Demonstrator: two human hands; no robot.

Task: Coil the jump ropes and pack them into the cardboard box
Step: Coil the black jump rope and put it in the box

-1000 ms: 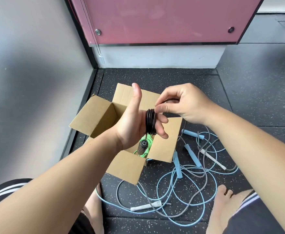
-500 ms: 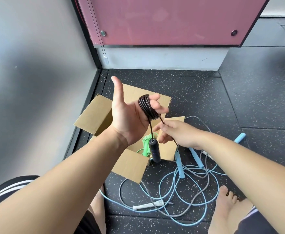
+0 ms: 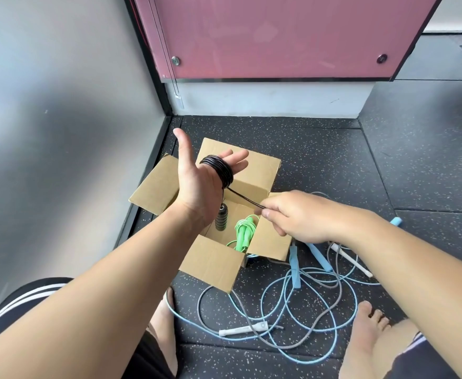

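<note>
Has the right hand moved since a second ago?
Yes. The right hand dropped from the coil to the box's right flap, pinching the rope.

Left hand (image 3: 197, 187) raised, palm toward me, thumb (image 3: 182, 143) straight up, fingers (image 3: 235, 157) straight and pointing right. Black rope (image 3: 218, 170) wound round those fingers. Left forearm comes in from lower left. Right hand (image 3: 298, 217) sits lower, knuckles up, thumb and forefinger pinching the rope's loose strand.
</note>
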